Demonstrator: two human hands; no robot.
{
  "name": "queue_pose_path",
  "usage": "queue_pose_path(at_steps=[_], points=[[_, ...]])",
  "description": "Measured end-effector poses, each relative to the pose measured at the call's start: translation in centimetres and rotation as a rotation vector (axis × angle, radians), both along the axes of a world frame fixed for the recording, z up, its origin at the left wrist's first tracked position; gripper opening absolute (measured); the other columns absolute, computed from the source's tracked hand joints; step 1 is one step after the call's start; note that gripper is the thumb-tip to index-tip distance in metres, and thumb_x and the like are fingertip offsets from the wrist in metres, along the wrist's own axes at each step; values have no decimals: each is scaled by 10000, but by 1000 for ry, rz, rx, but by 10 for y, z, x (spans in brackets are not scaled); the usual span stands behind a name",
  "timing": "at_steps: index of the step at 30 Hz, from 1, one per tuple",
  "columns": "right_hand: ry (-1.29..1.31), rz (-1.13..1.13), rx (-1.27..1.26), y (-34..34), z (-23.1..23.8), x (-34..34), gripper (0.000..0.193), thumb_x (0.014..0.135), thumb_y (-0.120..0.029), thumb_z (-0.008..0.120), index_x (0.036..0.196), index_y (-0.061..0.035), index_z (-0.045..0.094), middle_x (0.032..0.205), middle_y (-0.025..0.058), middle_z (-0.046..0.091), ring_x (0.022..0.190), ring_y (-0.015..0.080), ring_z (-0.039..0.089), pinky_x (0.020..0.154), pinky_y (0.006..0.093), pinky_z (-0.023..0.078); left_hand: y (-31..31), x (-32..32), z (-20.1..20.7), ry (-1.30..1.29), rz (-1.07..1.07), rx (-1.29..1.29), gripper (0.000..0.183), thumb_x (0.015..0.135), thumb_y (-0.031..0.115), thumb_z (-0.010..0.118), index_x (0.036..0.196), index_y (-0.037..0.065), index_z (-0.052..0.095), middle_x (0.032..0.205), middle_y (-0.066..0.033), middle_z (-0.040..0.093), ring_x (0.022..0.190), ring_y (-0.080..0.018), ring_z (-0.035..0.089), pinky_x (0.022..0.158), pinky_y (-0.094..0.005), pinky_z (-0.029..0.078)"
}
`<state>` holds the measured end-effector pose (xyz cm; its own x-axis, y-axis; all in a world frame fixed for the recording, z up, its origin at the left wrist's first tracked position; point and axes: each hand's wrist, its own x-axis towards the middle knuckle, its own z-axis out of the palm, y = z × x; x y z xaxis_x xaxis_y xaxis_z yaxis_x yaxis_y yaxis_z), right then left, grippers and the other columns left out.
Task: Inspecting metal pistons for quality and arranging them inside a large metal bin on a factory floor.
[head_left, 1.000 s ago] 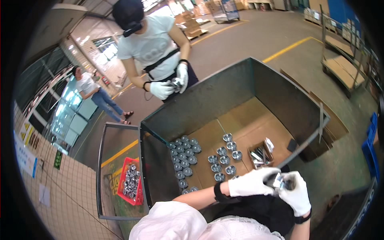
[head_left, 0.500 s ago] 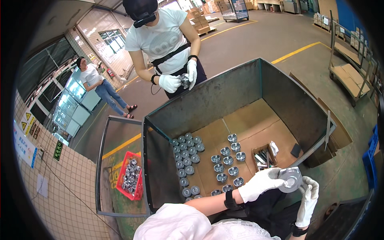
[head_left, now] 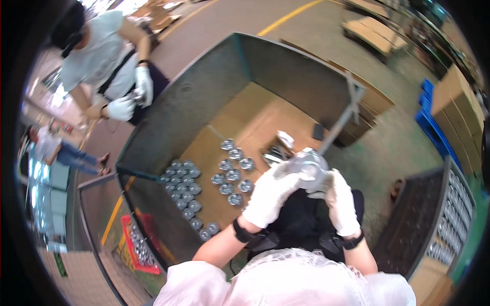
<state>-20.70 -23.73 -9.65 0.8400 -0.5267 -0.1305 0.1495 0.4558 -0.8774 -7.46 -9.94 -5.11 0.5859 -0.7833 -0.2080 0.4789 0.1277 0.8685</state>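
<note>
In front of my body, a shiny silver piston [head_left: 308, 166] is held up between my two white-gloved hands. My left hand [head_left: 270, 196] grips its left side with closed fingers. The fingers of my right hand [head_left: 341, 204] close on its lower right edge. Beyond them lies a dark metal bin with a cardboard-covered floor [head_left: 258, 109]. On that floor stand spaced-out pistons [head_left: 233, 175] in the middle and a tighter cluster of pistons [head_left: 181, 186] at the left. Just behind my left hand is a small carton [head_left: 275, 153] of pen-like items, partly hidden.
A co-worker's gloved hands [head_left: 130, 102] hold a metal part beyond the bin's far left wall [head_left: 173, 102]. Another person [head_left: 66, 150] stands farther left. A red crate [head_left: 138, 245] of metal parts sits lower left. At right, a rack [head_left: 449, 214] holds rows of pistons beside cardboard boxes [head_left: 457, 115].
My view has swung to the right, bringing the piston rack into sight. The piston is now nearer the middle of the picture, and my right hand's fingers have closed against it.
</note>
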Motion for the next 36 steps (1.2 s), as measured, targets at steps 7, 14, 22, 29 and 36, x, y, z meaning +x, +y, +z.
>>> queue_pose_path(at_steps=[7,14,22,29,36], points=[[76,-33,51,-1,17,-13,391,1087,-340,448,1202,12,575,927,118,678,820,203,685,771,353,578,-8,-7,-17,381,-12,-135,343,975,128,624,1268,-41,566,1286,-143,629,1223,-229,597,1098,-395,454],[-41,26,265,-8,-2,-13,512,1082,-462,393,1276,-16,552,1099,151,683,975,262,684,867,404,551,-23,-19,-10,-110,57,3,526,870,-31,685,1363,-50,503,1318,-129,592,1212,-193,586,1056,-348,476],[-162,43,717,4,-8,-9,557,1057,-532,384,1424,-124,478,1382,83,577,1236,269,575,1040,514,463,-31,-39,0,-945,97,115,590,700,-92,759,1263,16,617,1234,-108,648,1136,-207,639,1006,-321,493],[-265,86,641,-8,-4,-20,455,1030,-459,521,1341,-126,537,1352,84,595,1233,285,576,1037,515,469,-32,-34,-16,-992,164,161,525,700,-56,768,1200,-3,619,1192,-163,667,1089,-279,675,944,-337,541],[-216,-93,511,-2,-5,-20,453,983,-376,638,1343,-169,456,1335,63,549,1228,246,560,1021,511,477,-33,-31,-32,-940,148,146,573,707,-24,800,1241,-29,591,1302,-190,623,1128,-295,674,968,-347,539]])
